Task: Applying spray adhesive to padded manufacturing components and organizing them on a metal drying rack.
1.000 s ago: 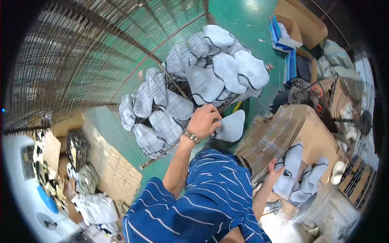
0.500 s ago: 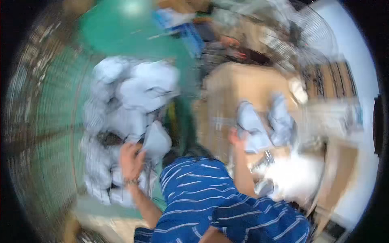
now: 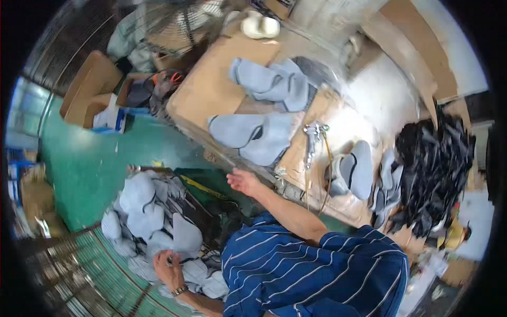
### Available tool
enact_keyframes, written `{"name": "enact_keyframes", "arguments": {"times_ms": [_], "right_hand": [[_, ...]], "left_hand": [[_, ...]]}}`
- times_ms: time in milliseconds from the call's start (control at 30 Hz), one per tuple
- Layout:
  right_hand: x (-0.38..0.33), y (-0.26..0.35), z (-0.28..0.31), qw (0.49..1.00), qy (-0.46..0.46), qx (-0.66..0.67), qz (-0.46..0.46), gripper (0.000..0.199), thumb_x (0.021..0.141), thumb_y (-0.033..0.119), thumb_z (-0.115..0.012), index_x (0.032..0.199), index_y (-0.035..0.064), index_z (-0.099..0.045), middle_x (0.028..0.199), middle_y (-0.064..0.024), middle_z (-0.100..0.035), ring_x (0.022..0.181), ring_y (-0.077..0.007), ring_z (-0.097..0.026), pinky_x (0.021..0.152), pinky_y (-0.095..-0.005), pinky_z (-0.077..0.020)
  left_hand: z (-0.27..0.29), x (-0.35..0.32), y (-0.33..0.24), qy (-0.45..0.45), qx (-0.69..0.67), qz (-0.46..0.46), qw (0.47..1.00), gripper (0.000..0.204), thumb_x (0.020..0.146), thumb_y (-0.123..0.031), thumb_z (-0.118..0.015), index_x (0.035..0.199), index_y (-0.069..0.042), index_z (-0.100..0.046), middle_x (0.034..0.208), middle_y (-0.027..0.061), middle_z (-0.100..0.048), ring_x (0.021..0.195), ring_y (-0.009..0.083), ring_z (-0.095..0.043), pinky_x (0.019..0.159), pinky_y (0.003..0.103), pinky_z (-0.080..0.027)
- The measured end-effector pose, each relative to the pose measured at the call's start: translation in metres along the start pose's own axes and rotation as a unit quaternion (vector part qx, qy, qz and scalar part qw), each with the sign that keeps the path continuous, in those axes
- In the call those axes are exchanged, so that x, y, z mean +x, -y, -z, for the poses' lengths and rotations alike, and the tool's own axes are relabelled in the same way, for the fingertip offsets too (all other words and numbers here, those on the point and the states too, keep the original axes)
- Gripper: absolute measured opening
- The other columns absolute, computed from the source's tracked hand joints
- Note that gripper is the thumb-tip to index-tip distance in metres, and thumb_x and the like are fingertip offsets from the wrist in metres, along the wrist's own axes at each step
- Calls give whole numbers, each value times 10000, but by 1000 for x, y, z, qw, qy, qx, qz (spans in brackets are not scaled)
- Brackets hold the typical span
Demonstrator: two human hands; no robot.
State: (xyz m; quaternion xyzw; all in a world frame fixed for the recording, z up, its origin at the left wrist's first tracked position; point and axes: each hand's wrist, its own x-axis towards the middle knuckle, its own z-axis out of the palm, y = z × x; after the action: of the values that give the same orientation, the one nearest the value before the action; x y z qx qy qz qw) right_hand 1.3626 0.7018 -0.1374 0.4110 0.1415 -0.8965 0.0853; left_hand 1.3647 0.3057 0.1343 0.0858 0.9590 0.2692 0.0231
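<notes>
At the lower left my left hand [image 3: 169, 269] rests on a heap of pale grey soft moulded pieces [image 3: 140, 193]. Its fingers are curled at the lower edge of one rounded grey piece [image 3: 186, 234]; the exact contact is partly hidden. My right hand [image 3: 244, 183] is held in the air beside the table's near edge, fingers apart, with nothing in it. On the table, beyond that hand, lie a grey moulded piece with a dark slot [image 3: 251, 134] and a further grey pair [image 3: 274, 82].
A metal spray gun [image 3: 312, 140] with a yellowish hose lies on the cardboard-covered table [image 3: 206, 95]. More grey pieces [image 3: 360, 169] and a black heap [image 3: 435, 164] are to the right. Cardboard boxes [image 3: 92, 90] stand on the green floor [image 3: 79, 164]. Fan grilles show at upper and lower left.
My view has swung right, bringing the spray gun and black heap into clear sight. My right hand has moved off the table's side. My left hand stays at the grey heap.
</notes>
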Motion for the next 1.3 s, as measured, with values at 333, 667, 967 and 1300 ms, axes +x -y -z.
{"name": "enact_keyframes", "arguments": {"times_ms": [333, 667, 967, 1300], "right_hand": [[-77, 43, 49, 994, -3, -88, 60, 288, 998, 243, -663, 1224, 65, -644, 1097, -115, -761, 858, -212, -731, 709, -369, -599], [-142, 71, 98, 992, -47, -47, 105, 271, 1017, 154, -610, 1265, 46, -627, 1092, -115, -749, 851, -183, -713, 696, -327, -595], [-171, 73, 132, 985, -110, -67, 116, 309, 984, 206, -691, 1246, 48, -644, 1067, -100, -752, 839, -173, -708, 695, -320, -586], [-173, 85, 148, 978, -115, -125, 119, 221, 986, 228, -698, 1146, 75, -701, 1035, -84, -758, 804, -156, -698, 676, -296, -572]], "left_hand": [[-38, 171, -121, 91, 108, -214, 967, 181, 755, -89, -774, 923, -64, -711, 1023, 142, -696, 1011, 385, -641, 865, 479, -513], [-96, 339, -260, -227, 30, -382, 895, 232, 795, -168, -826, 1016, -110, -783, 948, 101, -629, 938, 315, -617, 815, 444, -491], [-342, 354, -165, -42, 144, -267, 952, 406, 919, -64, -690, 1319, -129, -680, 990, 103, -668, 929, 280, -625, 812, 441, -519], [-355, 311, -163, -111, -565, 254, 777, 611, 951, -13, -559, 1539, -130, -442, 1570, 101, -458, 1367, 258, -491, 1086, 531, -394]]}}
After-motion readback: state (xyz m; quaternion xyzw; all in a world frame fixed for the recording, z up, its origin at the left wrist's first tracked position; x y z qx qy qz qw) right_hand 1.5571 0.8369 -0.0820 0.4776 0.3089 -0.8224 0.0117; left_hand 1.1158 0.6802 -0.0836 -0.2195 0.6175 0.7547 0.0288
